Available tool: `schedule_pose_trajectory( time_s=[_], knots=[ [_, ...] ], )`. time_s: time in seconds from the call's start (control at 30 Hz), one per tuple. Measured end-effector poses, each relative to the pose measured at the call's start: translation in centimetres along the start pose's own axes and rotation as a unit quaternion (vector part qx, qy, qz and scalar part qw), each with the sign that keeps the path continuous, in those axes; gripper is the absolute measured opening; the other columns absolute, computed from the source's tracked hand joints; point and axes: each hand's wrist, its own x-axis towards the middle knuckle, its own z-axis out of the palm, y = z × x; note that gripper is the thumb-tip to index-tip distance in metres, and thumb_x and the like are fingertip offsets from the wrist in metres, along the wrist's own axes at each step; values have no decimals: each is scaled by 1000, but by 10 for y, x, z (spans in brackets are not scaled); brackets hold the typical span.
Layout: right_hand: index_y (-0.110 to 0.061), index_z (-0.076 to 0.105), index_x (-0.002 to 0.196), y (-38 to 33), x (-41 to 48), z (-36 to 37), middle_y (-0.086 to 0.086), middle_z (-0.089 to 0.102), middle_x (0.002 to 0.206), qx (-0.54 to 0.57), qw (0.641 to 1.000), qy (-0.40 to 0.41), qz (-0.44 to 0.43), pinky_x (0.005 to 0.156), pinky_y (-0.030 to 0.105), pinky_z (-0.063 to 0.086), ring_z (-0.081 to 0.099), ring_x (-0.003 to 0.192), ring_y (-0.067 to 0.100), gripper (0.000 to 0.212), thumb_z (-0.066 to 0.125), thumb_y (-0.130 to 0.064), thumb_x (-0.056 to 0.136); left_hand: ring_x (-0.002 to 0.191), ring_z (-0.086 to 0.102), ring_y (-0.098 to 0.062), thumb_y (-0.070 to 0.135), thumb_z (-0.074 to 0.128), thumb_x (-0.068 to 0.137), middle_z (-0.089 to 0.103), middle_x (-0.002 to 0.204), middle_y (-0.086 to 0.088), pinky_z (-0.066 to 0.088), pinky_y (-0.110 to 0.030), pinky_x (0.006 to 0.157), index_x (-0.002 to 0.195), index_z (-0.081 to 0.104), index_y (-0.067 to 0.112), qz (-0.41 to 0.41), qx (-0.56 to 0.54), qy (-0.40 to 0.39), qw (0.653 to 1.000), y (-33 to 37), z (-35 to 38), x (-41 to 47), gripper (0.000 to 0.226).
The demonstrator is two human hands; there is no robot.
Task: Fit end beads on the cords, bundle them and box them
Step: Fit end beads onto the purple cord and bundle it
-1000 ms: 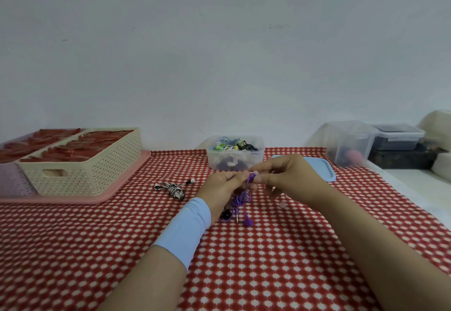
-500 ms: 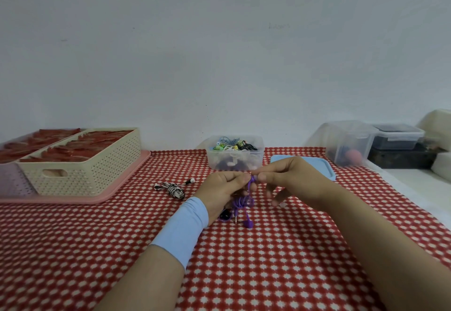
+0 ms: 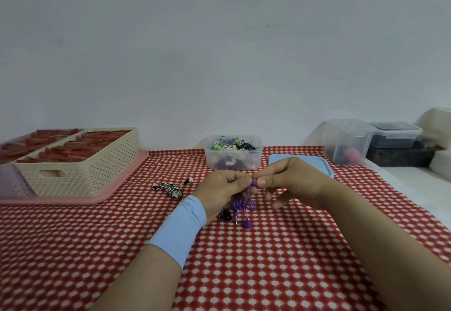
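While my left hand (image 3: 225,188) holds the purple cord (image 3: 244,205) just above the tabletop (image 3: 268,266) and my right hand (image 3: 291,181) pinches its top end, I think the small bead could slip out and roll away.

My fingertips (image 3: 261,183) pinch the purple cord (image 3: 244,205) by its top end; loose loops hang, the tail touching the cloth (image 3: 268,262). A bundled striped cord (image 3: 171,187) lies left. The clear box (image 3: 233,163) behind holds cords.
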Motion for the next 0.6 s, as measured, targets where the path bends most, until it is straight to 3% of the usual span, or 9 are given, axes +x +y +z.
schedule_pose_trajectory(
  time_s=[0.13, 0.27, 0.5, 0.6],
  knots=[
    [-14, 83, 94, -1, -1, 0, 15, 77, 93, 0, 1000, -2, 6, 58, 33, 60, 65, 67, 17, 26, 80, -23, 70, 76, 66, -13, 17, 62, 92, 74, 79, -3, 56, -26, 75, 88, 76, 15, 8, 4, -3, 1000, 0, 1, -1, 14],
    [-15, 84, 89, 0, 1, 0, 12, 77, 87, -15, 1000, -1, 24, 59, 34, 60, 64, 65, 17, 12, 80, -18, 78, 74, 65, -13, 18, 66, 91, 75, 78, -2, 53, -27, 72, 75, 78, 21, 15, 44, 0, 999, 0, 0, -1, 20],
    [-10, 81, 91, 4, 3, 1, 12, 75, 87, -11, 998, 11, 57, 57, 34, 59, 65, 63, 18, 8, 74, -10, 88, 75, 69, -6, 16, 67, 91, 76, 80, 2, 52, -17, 71, 84, 76, 17, 24, 101, 14, 995, 1, 1, -1, 12],
    [-10, 80, 91, 6, 4, 1, 12, 75, 86, 0, 998, 18, 67, 59, 35, 60, 66, 64, 19, 7, 74, -11, 88, 76, 68, -7, 17, 66, 92, 76, 80, 3, 53, -20, 73, 83, 77, 17, 23, 105, 14, 994, -2, 3, 0, 14]
  ],
)
